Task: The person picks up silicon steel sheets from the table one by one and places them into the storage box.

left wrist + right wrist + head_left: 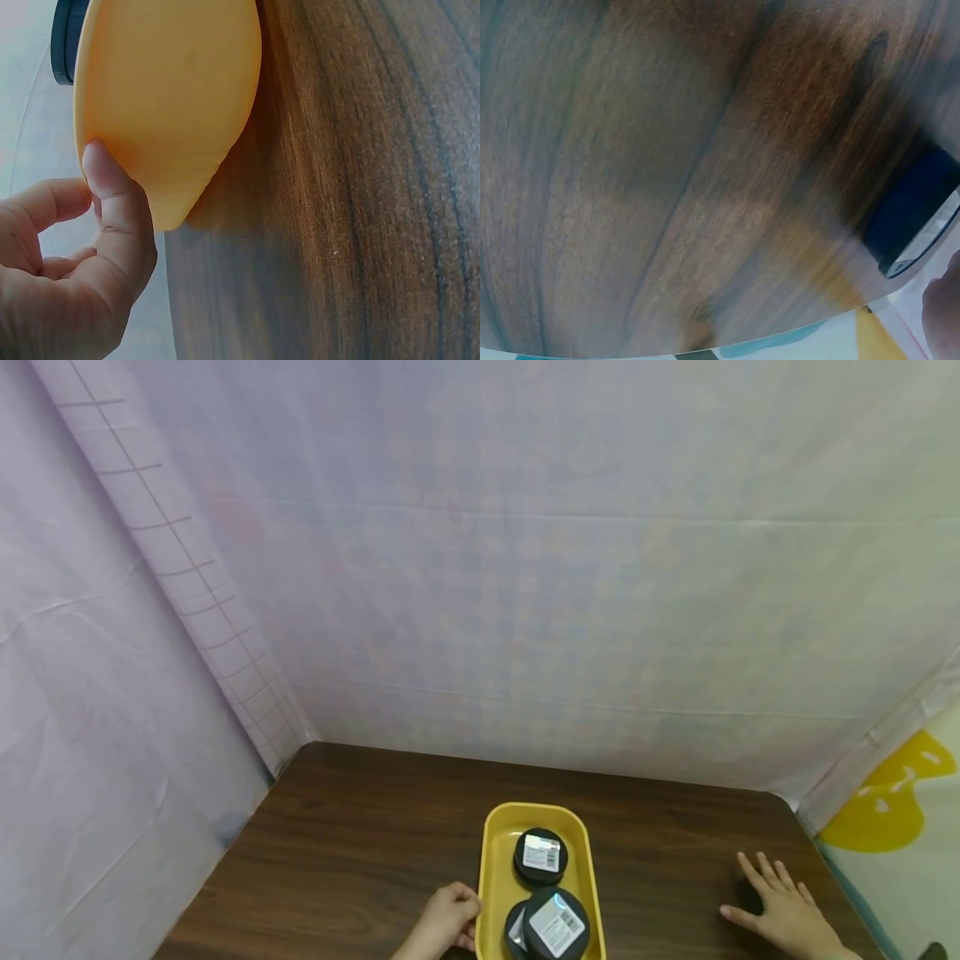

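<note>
A yellow tray [498, 852] stands near the table's front middle, with black round containers [541, 857] bearing white labels inside it. One of these overlaps another at the tray's near end. My left hand [444, 918] pinches the tray's left rim; in the left wrist view its fingers [112, 180] lie against the outer wall. Far to the right, my right hand [787, 917] is spread low over the table. In the right wrist view a black labelled container [907, 206] is close to that hand, only part of which shows at the edge.
The dark wood-grain table [360, 827] has rounded back corners. Pale cloth [525, 610] hangs behind it and along the left side. At the right, a white covering carries a yellow figure [877, 818].
</note>
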Available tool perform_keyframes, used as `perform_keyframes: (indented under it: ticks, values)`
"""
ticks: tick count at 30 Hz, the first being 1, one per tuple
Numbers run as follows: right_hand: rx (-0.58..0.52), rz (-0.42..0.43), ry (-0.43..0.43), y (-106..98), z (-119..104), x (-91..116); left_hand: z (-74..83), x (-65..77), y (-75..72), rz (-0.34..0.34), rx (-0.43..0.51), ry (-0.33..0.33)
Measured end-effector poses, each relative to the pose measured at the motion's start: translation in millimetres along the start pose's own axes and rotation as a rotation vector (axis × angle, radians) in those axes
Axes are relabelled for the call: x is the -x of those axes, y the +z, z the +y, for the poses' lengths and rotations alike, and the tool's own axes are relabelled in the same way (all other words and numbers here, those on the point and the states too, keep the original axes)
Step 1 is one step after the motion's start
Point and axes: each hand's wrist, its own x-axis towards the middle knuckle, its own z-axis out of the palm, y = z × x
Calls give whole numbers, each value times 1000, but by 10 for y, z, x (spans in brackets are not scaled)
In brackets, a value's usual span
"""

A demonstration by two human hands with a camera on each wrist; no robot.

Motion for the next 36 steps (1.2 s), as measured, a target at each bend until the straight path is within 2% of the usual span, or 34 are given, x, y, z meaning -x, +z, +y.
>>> perform_keyframes:
  ticks: [9, 15, 23, 31, 36]
  values:
    - [-10, -9, 6, -6, 59, 8, 18, 10, -3, 9, -4, 13]
    - [15, -20, 24, 41, 195, -1, 10, 11, 1, 6, 6, 14]
    - [97, -142, 65, -15, 248, -34, 9, 20, -7, 6, -2, 9]
    - [96, -177, 53, -44, 242, -58, -3, 25, -20, 2, 8, 3]
    - [67, -237, 78, -99, 250, -91, -18, 28, -18, 1, 16, 2]
